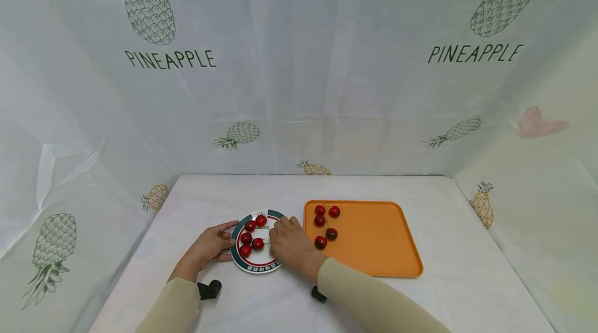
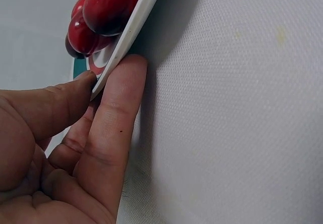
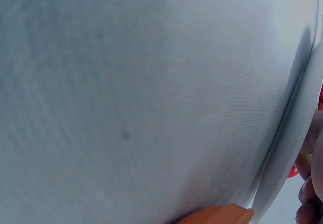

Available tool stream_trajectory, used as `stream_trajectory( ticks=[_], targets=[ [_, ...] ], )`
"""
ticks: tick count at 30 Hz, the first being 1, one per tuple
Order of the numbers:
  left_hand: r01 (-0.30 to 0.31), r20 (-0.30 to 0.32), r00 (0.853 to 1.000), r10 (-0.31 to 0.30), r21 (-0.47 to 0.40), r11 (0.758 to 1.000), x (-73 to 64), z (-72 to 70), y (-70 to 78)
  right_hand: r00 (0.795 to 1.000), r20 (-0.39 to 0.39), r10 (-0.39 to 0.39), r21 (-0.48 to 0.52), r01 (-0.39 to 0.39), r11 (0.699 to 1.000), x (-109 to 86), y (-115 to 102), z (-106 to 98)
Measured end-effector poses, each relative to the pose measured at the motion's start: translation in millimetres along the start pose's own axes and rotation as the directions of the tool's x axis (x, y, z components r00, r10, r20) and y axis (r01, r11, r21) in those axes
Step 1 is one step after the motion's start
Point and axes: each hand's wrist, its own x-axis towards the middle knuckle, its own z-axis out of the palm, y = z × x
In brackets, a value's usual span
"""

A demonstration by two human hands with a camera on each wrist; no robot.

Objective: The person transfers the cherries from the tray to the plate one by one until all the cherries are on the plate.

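Observation:
A round plate [image 1: 259, 269] with a dark green and red rim lies on the table and bears several red cherries [image 1: 246, 238], some with stems. At its left edge my left hand [image 1: 210, 245] pinches the rim, thumb on top and fingers underneath, as the left wrist view shows. That rim is tilted up close to the lens there. My right hand [image 1: 291, 242] reaches over the plate's right side with bent fingers. A bit of red fruit [image 3: 293, 171] shows beside its fingers [image 3: 317, 168] in the right wrist view; I cannot tell whether they hold it.
Just right of the plate lies an orange tray [image 1: 374, 239], with several cherries [image 1: 320, 220] along its left side. My right forearm crosses the tray's lower left corner. A white cloth covers the table [image 1: 261, 302], and pineapple-printed sheeting [image 1: 308, 89] encloses the back and sides.

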Motion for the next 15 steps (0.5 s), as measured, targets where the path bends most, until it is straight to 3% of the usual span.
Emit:
stream_trajectory(
  ticks=[15],
  targets=[
    [-0.003, -0.01, 1.0, 0.003, 0.015, 1.0, -1.1, 0.7, 1.2, 0.999, -0.005, 0.041, 0.027, -0.041, 0.999, -8.6, 13, -14]
  ],
)
